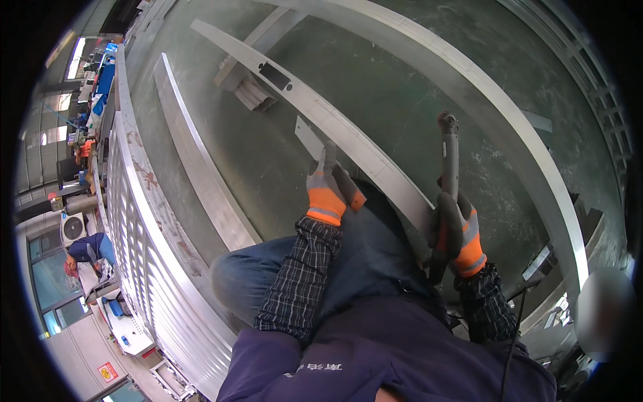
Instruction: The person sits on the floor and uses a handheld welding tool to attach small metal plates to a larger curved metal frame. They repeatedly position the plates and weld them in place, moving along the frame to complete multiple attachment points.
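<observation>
My left hand (326,185), in a grey and orange glove, is closed on a flat light metal strip (307,137) that sticks out past the fingers. Just beside it runs a long aluminium profile (341,131) with a rectangular cutout and two round holes; its near end reaches my right hand. My right hand (457,231), gloved alike, is wrapped round a long, slim grey tool (450,151) standing roughly upright, with a rounded brownish head and a dark lower end. The tool's exact kind I cannot make out.
A wide curved-looking metal beam (492,100) passes on the right. Another profile (201,157) lies to the left, beside a slatted metal panel (137,234). Crosspieces (271,33) sit beneath the profile. Another person (90,251) is at the far left. A dark cable (514,342) hangs at lower right.
</observation>
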The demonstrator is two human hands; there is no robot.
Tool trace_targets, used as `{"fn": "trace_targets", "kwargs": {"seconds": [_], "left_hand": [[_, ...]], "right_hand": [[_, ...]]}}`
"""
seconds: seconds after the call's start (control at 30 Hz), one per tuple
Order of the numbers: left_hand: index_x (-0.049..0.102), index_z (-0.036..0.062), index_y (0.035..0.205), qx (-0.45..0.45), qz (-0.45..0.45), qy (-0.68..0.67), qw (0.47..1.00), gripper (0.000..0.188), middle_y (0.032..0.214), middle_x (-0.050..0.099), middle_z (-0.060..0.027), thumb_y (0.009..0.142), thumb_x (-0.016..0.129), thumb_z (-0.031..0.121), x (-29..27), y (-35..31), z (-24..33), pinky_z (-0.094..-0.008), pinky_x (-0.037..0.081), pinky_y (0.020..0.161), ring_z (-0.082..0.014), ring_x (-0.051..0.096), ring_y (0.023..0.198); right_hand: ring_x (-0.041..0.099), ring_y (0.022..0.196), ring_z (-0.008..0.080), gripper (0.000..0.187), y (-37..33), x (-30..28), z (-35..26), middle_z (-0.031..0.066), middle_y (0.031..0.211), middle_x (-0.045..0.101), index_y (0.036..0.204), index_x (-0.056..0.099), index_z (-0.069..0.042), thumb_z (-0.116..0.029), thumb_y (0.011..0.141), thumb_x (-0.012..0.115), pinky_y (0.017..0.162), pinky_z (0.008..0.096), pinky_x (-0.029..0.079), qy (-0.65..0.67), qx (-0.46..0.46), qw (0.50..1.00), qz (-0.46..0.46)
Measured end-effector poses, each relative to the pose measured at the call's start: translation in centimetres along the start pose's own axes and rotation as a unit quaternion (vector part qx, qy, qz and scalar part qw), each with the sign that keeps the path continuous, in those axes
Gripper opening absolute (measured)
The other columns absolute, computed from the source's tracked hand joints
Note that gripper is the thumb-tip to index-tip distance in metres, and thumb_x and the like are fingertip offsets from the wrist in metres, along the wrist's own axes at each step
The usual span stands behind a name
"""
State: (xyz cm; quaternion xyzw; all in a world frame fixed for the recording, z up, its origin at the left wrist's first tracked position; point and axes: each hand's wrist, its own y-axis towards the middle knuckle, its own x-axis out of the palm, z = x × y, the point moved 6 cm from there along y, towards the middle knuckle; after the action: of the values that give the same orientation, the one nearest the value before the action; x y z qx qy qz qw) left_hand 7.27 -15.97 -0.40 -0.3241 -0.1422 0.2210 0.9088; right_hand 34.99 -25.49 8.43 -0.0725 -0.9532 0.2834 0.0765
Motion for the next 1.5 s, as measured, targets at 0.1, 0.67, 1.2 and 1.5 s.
{"fn": "trace_targets", "kwargs": {"seconds": [0.1,0.67,1.2,1.5], "left_hand": [[0.069,0.0046,0.086,0.127,0.005,0.058,0.99,0.041,0.077,0.063,-0.0052,0.087,0.082,0.043,-1.0,1.1,-0.2,-0.0337,0.053,0.063,-0.0177,0.062,0.07],[0.068,0.0078,0.099,0.11,0.021,-0.119,0.986,0.021,0.085,0.069,-0.0039,0.087,0.084,0.016,0.3,2.5,0.7,-0.0305,0.059,0.06,-0.0157,0.068,0.075],[0.06,0.0101,0.122,0.336,-0.008,0.183,0.924,0.025,0.087,0.07,-0.0059,0.099,0.066,0.017,-3.0,6.6,1.2,-0.0387,0.053,0.088,-0.0221,0.069,0.083],[0.044,0.0124,0.15,0.104,0.013,0.113,0.988,0.051,0.095,0.072,-0.0089,0.102,0.057,0.021,1.2,3.2,1.3,-0.0495,0.04,0.107,-0.0328,0.067,0.096]], "right_hand": [[0.055,0.058,0.0113,0.04,-0.2,0.5,-0.1,0.0022,0.068,0.057,0.105,0.058,-0.001,-0.04,0.098,0.058,0.051,0.0295,0.042,-0.007,-0.012,1.0,-0.005],[0.052,0.056,0.0104,0.031,-0.1,0.5,-0.4,0.0003,0.067,0.053,0.108,0.054,-0.002,-0.03,0.097,0.06,0.049,0.0293,0.041,0.028,0.008,0.999,0.018],[0.054,0.056,0.0108,0.038,-0.2,1.3,-0.4,0.0004,0.068,0.054,0.112,0.055,-0.002,-0.036,0.096,0.061,0.049,0.0286,0.042,0.026,-0.005,1.0,0.009],[0.055,0.057,0.0109,0.04,0.1,0.3,0.3,0.0008,0.069,0.054,0.111,0.055,0.0,-0.035,0.094,0.061,0.049,0.029,0.043,0.019,-0.011,0.999,0.034]]}}
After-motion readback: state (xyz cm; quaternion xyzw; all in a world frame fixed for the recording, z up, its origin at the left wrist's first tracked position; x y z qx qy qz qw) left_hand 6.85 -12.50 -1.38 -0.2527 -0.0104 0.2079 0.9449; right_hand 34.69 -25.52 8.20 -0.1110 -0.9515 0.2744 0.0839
